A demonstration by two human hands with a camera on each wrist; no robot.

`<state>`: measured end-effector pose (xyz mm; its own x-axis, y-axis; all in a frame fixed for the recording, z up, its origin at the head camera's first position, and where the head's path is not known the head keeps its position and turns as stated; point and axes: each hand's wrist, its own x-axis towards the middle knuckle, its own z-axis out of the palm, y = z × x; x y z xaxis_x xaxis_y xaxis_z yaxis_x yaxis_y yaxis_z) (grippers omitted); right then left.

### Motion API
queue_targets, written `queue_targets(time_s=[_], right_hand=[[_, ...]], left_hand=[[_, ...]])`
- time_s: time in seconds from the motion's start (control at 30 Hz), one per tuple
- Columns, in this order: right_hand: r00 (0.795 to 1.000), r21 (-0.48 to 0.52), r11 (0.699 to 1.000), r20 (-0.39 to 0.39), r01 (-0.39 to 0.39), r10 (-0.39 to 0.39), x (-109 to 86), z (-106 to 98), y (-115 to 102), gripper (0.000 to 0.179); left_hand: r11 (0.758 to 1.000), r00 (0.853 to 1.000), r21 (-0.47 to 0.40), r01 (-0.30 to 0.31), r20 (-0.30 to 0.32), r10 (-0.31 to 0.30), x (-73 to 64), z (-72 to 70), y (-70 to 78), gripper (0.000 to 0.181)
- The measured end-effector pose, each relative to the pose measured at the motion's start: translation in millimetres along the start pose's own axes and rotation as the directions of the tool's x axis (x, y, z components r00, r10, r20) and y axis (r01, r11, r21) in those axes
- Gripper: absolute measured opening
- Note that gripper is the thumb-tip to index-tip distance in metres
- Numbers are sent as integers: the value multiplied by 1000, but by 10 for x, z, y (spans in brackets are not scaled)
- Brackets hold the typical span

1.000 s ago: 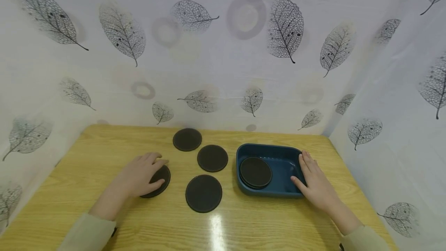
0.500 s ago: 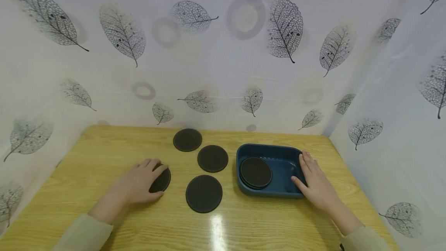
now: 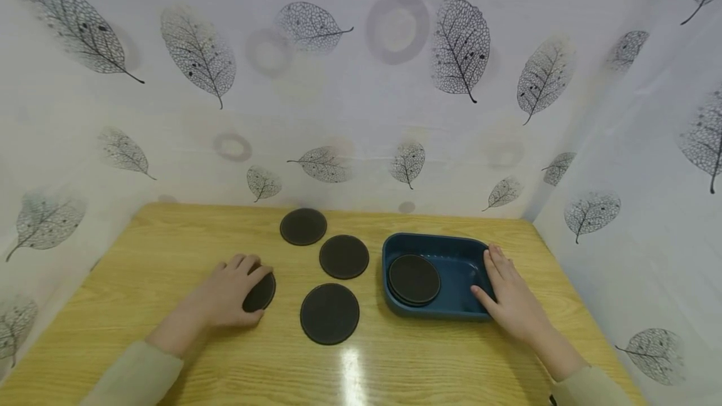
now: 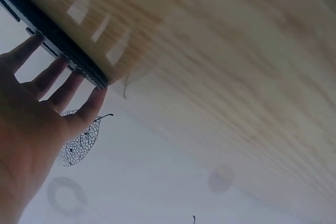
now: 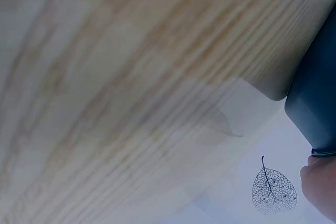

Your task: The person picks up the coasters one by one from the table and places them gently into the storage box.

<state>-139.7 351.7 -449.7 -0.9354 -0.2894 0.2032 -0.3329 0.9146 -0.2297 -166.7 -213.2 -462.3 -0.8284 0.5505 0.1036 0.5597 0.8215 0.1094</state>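
Note:
My left hand (image 3: 228,293) grips a black round coaster (image 3: 261,292) lying on the table, fingers over its far edge and thumb at its near edge. In the left wrist view, several fingertips touch the rim of this coaster (image 4: 58,38). My right hand (image 3: 510,296) holds the right wall of a blue rectangular container (image 3: 440,314), thumb inside and fingers over the rim. Inside the container, on the left, sit stacked black coasters (image 3: 414,279). The right wrist view catches only part of the container (image 5: 317,98) and a bit of the right hand (image 5: 320,184).
Three more black coasters lie flat between the hands: a far coaster (image 3: 303,226), a middle coaster (image 3: 344,257) and a near coaster (image 3: 329,314). The wooden table (image 3: 271,368) meets a leaf-patterned white curtain (image 3: 361,111) at its back and sides.
My left hand has lowered around the left coaster, its thumb moving from over the coaster to its near edge. The right hand, the container and the other coasters have stayed in place.

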Motion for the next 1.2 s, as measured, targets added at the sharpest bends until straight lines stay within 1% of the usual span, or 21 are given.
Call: queue_targets(time_s=[0.3,0.5,0.67,0.8,0.93,1.03,1.2], right_hand=[[1000,7,1000,7,-8,8,-9,-5,-14,83],[1000,1,1000,-5,6,-6,-6,-6,-18,83],[1000,12,1000,4,-4,4,4,-15,-24,83],[1000,13,1000,6,-10,10,7,-16,-28,83],[1000,3,1000,-3,3,-3,10,-9,-32,83],[1000,-2,1000,-9,7,-7,12,-3,-36,82],[1000,5,1000,5,-12,12,9,-9,-36,82]], left_hand=[[998,999,42,-47,-25,48,10,-11,-17,73],[997,997,52,-62,-48,64,22,-13,-28,72],[995,995,62,-72,-67,77,58,-9,-23,74],[992,990,77,-104,-86,110,123,15,-14,76],[986,983,94,-140,-102,150,197,16,11,76],[982,981,102,-156,-97,166,258,0,41,77],[978,979,114,-174,-85,185,398,-29,98,76]])
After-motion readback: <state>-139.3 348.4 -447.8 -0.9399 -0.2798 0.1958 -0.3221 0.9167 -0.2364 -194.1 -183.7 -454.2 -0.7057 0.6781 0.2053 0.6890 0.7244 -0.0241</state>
